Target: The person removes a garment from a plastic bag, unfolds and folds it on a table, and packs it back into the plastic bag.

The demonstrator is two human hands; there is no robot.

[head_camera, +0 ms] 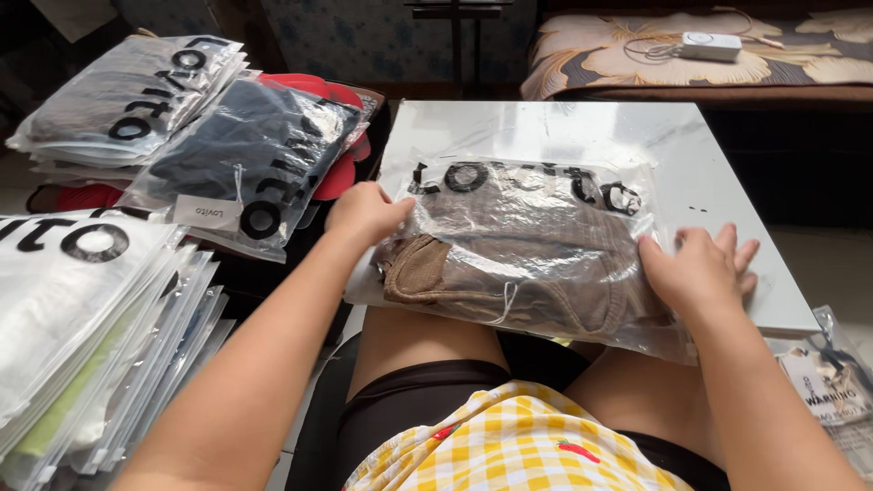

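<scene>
Both hands, left and right, rest palm-down, fingers spread.

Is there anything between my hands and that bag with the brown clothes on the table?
Nothing visible. The left hand rests on the left edge of the clear bag of brown clothing, and the right hand presses on its right edge. Both touch the plastic directly as it lies on the white table.
</scene>
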